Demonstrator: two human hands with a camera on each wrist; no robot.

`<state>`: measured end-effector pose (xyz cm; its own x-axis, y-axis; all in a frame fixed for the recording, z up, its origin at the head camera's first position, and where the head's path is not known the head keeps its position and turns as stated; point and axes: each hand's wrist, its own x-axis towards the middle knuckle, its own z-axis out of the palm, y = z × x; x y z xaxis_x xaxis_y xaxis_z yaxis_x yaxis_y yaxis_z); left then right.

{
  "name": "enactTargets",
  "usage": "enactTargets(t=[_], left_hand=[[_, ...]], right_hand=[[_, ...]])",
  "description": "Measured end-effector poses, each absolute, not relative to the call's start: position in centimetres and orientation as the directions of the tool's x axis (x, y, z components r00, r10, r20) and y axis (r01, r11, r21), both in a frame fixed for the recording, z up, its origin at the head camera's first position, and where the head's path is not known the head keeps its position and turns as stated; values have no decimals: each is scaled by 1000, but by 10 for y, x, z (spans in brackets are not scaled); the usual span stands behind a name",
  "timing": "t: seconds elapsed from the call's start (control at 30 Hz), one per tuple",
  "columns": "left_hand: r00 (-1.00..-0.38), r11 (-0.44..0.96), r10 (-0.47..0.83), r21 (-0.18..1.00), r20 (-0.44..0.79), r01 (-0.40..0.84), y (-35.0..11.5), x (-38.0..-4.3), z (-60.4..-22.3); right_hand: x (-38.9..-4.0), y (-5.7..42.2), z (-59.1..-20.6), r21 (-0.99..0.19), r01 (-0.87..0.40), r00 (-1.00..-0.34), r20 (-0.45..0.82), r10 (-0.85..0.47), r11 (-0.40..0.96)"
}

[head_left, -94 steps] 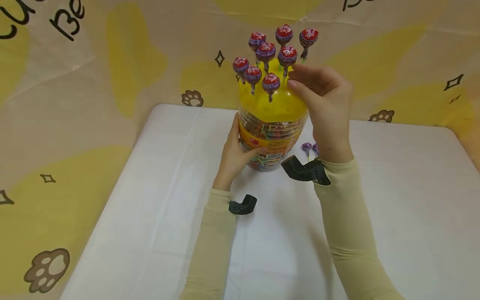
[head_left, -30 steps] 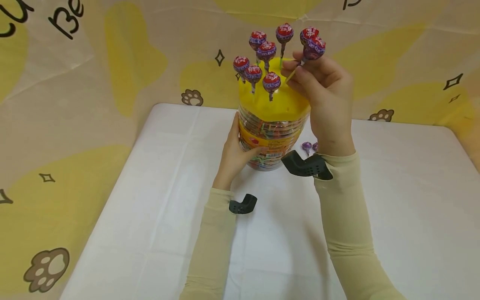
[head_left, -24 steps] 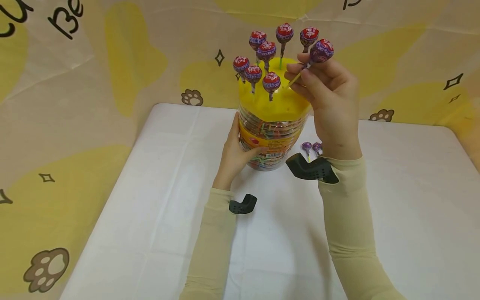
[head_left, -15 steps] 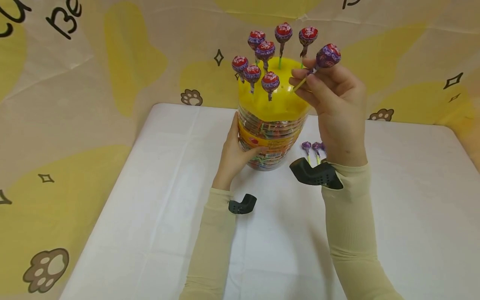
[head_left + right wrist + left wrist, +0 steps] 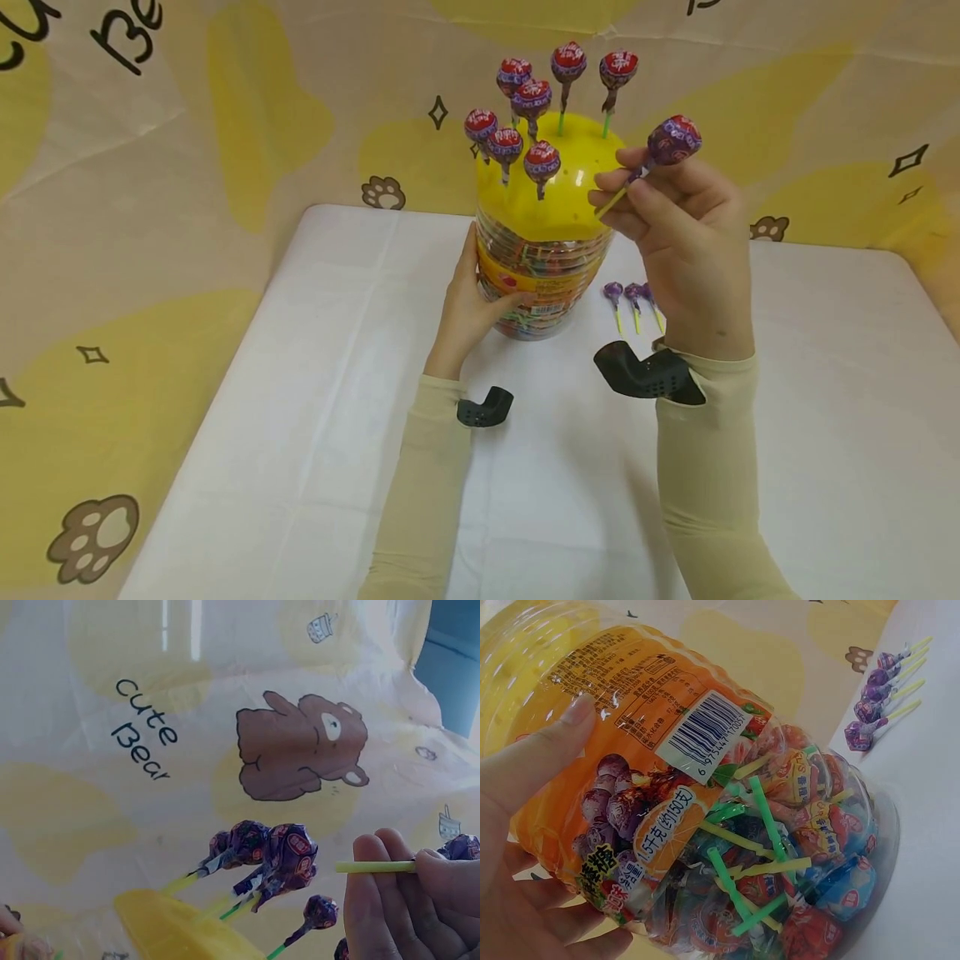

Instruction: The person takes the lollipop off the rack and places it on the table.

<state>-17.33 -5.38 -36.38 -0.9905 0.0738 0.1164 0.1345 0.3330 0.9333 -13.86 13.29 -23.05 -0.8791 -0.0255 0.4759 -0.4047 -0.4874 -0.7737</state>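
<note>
A clear ribbed jar (image 5: pixel 543 258) full of wrapped candies stands on the white table under a yellow lid (image 5: pixel 570 192). Several purple-and-red lollipops (image 5: pixel 542 162) stick up out of the lid by their sticks. My left hand (image 5: pixel 468 312) grips the jar's side, its thumb across the orange label (image 5: pixel 652 712). To the right of the lid, my right hand (image 5: pixel 690 242) pinches one lollipop (image 5: pixel 675 140) between thumb and fingers. Its yellow stick (image 5: pixel 375 866) points down to the left, apart from the lid in the head view.
Several purple lollipops (image 5: pixel 634 293) lie in a row on the white table (image 5: pixel 360 467), right of the jar, partly behind my right wrist. A patterned cloth backdrop (image 5: pixel 285 100) rises behind the table.
My right hand has lifted one lollipop out of the lid and moved it right and down, away from the others. My left hand stays on the jar.
</note>
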Motion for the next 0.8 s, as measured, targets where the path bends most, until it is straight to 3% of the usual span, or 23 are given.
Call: enactTargets(t=[0.37,0.8], left_hand=[[-988,329,79,933,129,148,-55,-175,-364],[-982,307,91,933,165,186,-55,-177,-367]], right_hand=[[-120,139,-237,-722,-330,-883,464,-72,-608],[-113,150,-250,-692,-295,-889,452,-77,-658]])
